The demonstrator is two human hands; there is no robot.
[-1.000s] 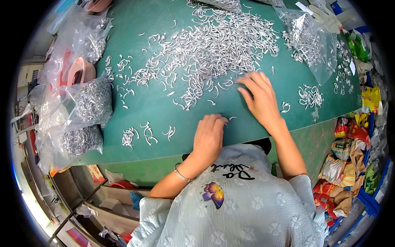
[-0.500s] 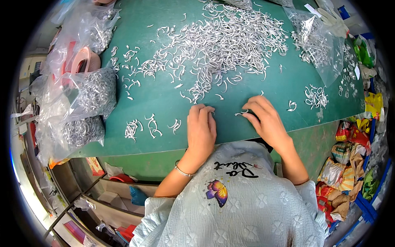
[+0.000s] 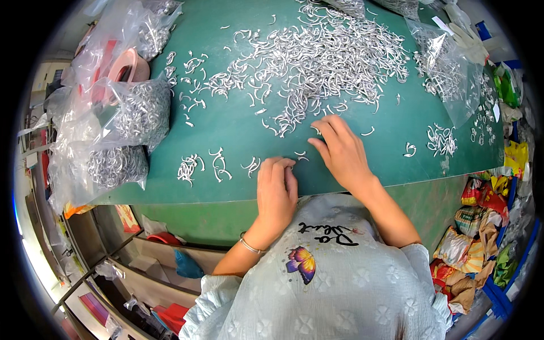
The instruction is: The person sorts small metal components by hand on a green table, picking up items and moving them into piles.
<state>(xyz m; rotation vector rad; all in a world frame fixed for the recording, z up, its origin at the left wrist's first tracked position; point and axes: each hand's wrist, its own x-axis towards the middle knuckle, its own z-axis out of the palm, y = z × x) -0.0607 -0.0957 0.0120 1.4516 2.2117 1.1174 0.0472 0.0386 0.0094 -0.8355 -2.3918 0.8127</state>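
Observation:
Small curved silver metal pieces lie in a large heap (image 3: 340,62) on the green tabletop (image 3: 238,130). My right hand (image 3: 347,153) reaches toward the heap's near edge, thumb and forefinger around one curved metal piece (image 3: 315,131). Closer to me, my left hand (image 3: 276,187) rests near the table's front edge with its fingers curled toward the thumb; what they pinch is mostly hidden. Between the hands lies a loose metal piece (image 3: 301,156). Left of my left hand sit a small cluster (image 3: 251,166), a short row (image 3: 219,165) and a denser little pile (image 3: 190,169).
Clear plastic bags filled with metal pieces (image 3: 141,113) line the left side, beside a pink container (image 3: 129,67). Another bag (image 3: 442,68) lies at the far right, near a small pile (image 3: 441,140). Coloured packages (image 3: 459,249) are stacked beyond the table's right end.
My right hand has moved left and farther out, to a piece near the heap. The piece formerly at its fingertips now lies between the hands. My left hand stays curled; the view has shifted slightly.

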